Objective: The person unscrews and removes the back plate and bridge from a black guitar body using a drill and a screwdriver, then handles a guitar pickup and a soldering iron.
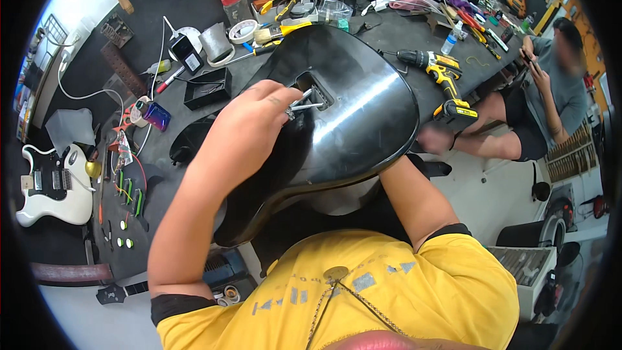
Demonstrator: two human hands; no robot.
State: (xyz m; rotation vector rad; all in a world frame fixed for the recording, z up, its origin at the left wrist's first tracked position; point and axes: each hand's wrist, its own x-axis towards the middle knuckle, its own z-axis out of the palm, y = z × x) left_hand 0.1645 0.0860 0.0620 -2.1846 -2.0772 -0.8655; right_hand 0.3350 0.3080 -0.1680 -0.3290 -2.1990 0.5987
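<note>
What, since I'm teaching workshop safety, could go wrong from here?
What looks like a metal tool in the left hand could slip at the cavity and scratch the glossy black guitar body. The body might shift if the right arm, reaching under its edge, moves. The yellow-and-black drill, apparently close to the body, could mark the finish if bumped.

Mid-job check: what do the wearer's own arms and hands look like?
Short yellow sleeves end in black bands; below them, the visible forearms are uncovered. The left hand wears no glove, and no watch shows at its wrist. The right hand is hidden.
</note>
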